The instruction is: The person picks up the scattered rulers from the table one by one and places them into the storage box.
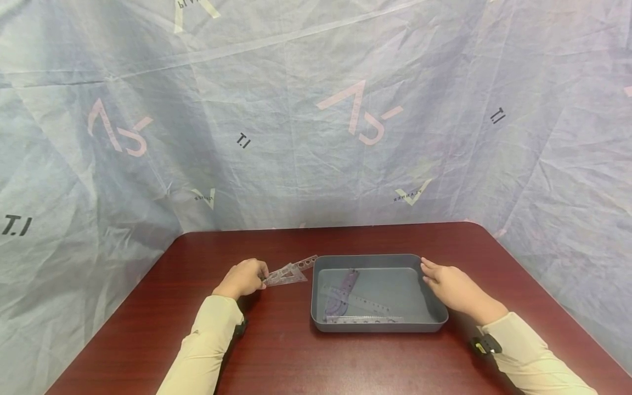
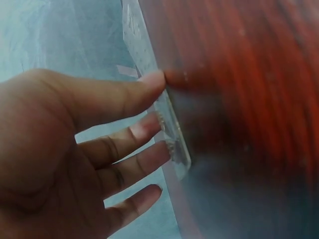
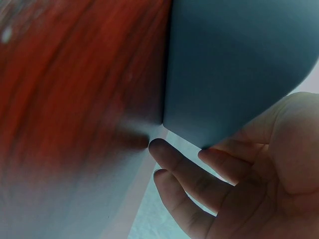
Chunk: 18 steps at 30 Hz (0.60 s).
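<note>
In the head view, my left hand (image 1: 245,278) pinches the left end of a clear ruler (image 1: 308,261) with round holes. A clear set square (image 1: 294,273) overlaps this ruler beside my fingers. The left wrist view has the thumb and fingertips on a rounded strip of clear plastic (image 2: 180,144). My right hand (image 1: 454,288) holds the grey tray (image 1: 377,328) at its right wall near the far corner; the wall hides the thumb in the right wrist view. Inside the tray lie a purple see-through protractor (image 1: 338,300), a clear ruler (image 1: 365,320) and another clear measuring piece (image 1: 370,305).
The dark red wooden table (image 1: 276,351) lies under everything. A pale printed cloth (image 1: 296,137) hangs behind it and at both sides. The tray has low walls with rounded corners, and the ruler's far end comes close to its back left corner.
</note>
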Tool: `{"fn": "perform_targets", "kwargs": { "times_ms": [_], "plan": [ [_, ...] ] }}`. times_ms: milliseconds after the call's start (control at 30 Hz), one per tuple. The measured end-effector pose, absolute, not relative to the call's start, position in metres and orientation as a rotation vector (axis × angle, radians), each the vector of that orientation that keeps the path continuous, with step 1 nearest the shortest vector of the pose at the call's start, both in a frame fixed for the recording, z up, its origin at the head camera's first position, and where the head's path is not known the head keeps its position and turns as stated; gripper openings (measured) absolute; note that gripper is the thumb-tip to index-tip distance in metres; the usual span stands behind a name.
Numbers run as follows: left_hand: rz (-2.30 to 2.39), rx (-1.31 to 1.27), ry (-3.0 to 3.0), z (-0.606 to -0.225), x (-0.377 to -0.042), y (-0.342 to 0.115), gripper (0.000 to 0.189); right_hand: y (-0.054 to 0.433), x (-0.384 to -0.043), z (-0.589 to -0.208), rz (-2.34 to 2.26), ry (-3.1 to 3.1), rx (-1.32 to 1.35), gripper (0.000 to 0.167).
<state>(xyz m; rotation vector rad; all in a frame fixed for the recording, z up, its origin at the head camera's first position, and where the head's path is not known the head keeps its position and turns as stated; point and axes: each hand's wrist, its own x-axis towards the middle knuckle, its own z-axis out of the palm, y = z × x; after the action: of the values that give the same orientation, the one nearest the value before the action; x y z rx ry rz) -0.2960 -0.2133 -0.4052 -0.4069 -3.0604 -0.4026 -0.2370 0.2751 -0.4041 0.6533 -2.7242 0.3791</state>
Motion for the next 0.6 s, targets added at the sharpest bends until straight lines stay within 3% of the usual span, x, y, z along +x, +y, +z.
{"fn": "perform_targets", "kwargs": {
  "times_ms": [600],
  "plan": [
    [-0.479, -0.380, -3.074, -0.4042, -0.2956, -0.2139, 0.014, 0.2750, -0.2363, -0.4029, 0.375, -2.736, 0.649, 0.037]
  ]
}}
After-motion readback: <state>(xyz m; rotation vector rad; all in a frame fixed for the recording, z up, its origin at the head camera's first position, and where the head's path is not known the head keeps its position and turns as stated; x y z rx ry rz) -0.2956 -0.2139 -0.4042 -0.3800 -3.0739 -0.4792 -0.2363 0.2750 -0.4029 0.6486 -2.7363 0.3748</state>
